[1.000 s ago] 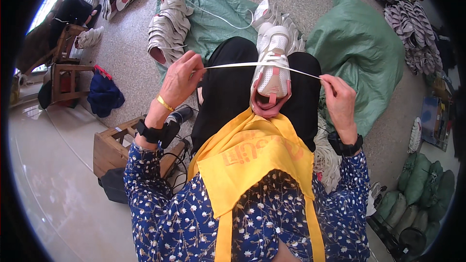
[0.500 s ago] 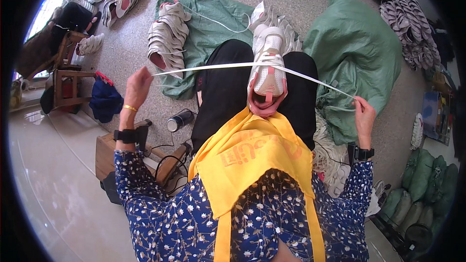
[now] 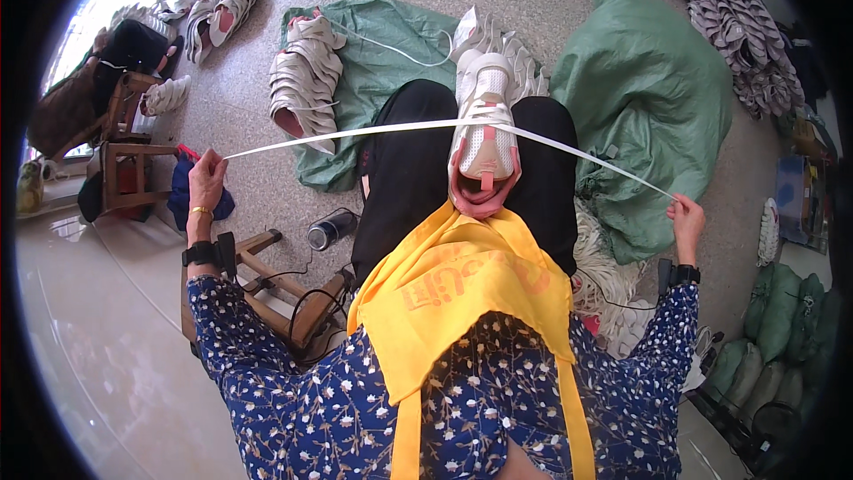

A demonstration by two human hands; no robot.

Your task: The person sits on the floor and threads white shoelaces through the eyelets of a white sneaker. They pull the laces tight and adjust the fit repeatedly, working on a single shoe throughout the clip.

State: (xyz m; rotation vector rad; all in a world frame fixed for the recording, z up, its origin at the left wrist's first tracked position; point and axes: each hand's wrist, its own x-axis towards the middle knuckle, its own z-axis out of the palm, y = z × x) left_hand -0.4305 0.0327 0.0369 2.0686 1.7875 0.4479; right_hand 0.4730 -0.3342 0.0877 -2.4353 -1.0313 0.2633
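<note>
A white and pink shoe upper [image 3: 488,156] rests between my knees, its pink-lined opening toward my yellow apron [image 3: 471,276]. A flat white shoelace [image 3: 373,129] threads through its eyelets and stretches out to both sides. Far out to the left, my left hand [image 3: 207,182] pinches one end of the lace. On the right, my right hand [image 3: 686,218] pinches the other end, in front of a green sack. Both lace lengths are drawn nearly straight, and neither hand touches the shoe upper.
Stacked shoe uppers [image 3: 305,80] lie on a flat green sack [image 3: 386,27] at the left. A full green sack [image 3: 644,98] bulges at the right. Loose white laces [image 3: 604,258] lie beside my right leg. A dark cylinder [image 3: 332,228] and a wooden stool [image 3: 298,302] stand at my left.
Both hands have moved farther apart and slightly down, pulling the lace ends outward. More lace now stretches on each side of the shoe upper.
</note>
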